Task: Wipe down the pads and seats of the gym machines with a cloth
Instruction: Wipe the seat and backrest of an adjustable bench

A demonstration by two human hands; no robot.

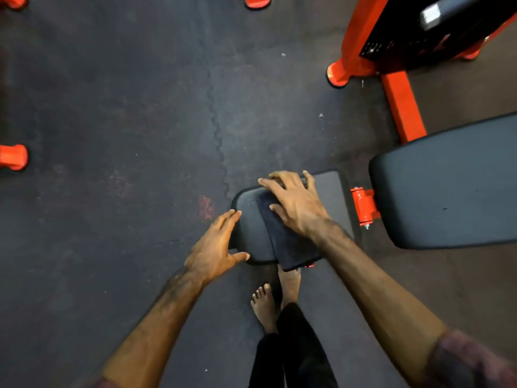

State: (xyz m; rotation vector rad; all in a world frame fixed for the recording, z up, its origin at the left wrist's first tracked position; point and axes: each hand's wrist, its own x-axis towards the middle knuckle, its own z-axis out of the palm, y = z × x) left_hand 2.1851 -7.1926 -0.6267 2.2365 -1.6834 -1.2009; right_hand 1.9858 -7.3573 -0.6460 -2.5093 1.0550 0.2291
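From the head view, the right hand (293, 204) is lying flat on the dark cloth (282, 236), fingers spread and straight, pressing it down onto the small black seat pad (249, 228) rather than gripping it. The cloth is lying folded across the middle of that pad, its near edge hanging just over the pad's front. The left hand (216, 247) is reaching in at the pad's left edge, fingers straight and thumb out, holding nothing; whether it is touching the edge I cannot tell. The long backrest pad (453, 186) is sitting to the right, joined by an orange hinge (363, 204). Bare feet (264, 306) are standing on the dark rubber floor (126, 135) below.
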